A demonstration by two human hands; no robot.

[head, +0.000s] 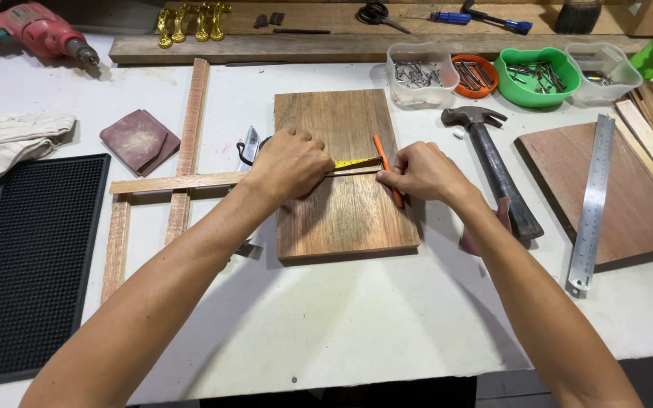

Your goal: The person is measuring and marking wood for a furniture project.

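Observation:
A rectangular wooden board lies in the middle of the white table. My left hand rests on the board's left part and holds a tape measure, whose yellow tape stretches rightward across the board. My right hand sits at the board's right edge, pinching the tape's end and holding an orange pencil that points up and away over the wood.
A hammer, a steel ruler and a reddish board lie to the right. Tubs of nails stand behind. Wooden strips, sandpaper, a black mat, a cloth and a red drill are on the left.

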